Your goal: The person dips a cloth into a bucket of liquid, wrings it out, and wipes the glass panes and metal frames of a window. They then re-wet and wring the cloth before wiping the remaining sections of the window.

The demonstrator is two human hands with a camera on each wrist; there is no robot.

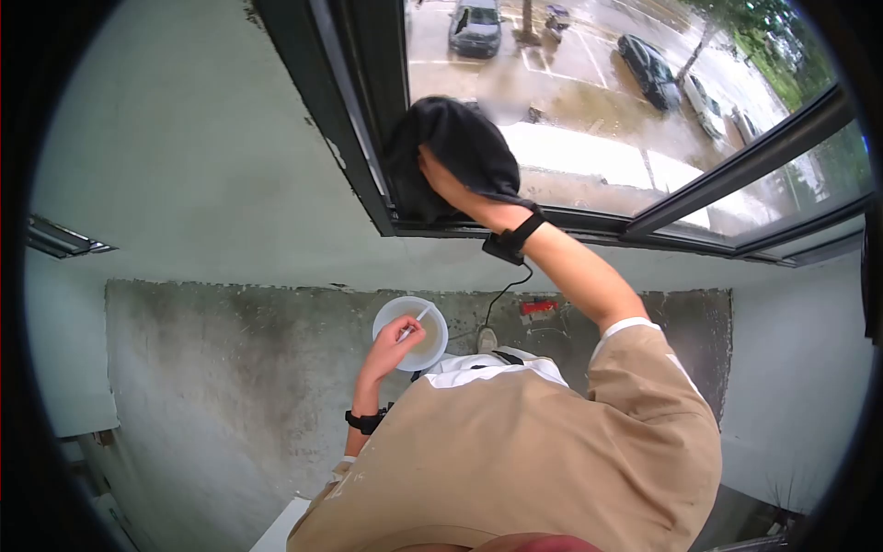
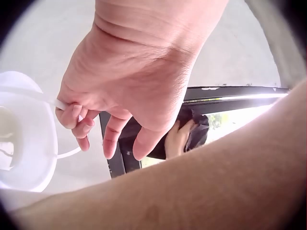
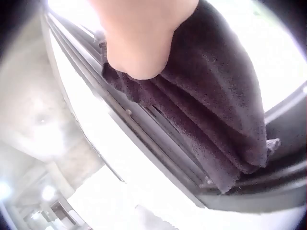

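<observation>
My left hand [image 1: 397,340] holds the thin white handle [image 2: 62,105] of a white plastic bucket [image 2: 43,158]. The handle passes through its curled outer fingers, while the thumb and index finger hang loose. Cloudy liquid shows inside the bucket. Higher up, my right hand [image 1: 452,186] holds a dark cloth [image 1: 464,138] against the lower corner of the window, over glass and black frame [image 1: 363,120]. Folds of the cloth hide most of its fingers. In the right wrist view the cloth [image 3: 211,91] hangs in folds below the hand, along the frame.
A black window rail [image 1: 589,221] runs to the right below the glass, with a slanted bar beyond it. Parked cars [image 1: 475,28] stand outside. A red object [image 1: 539,306] lies on the stained grey floor [image 1: 230,368], and a black cable [image 1: 499,294] hangs from the right wrist.
</observation>
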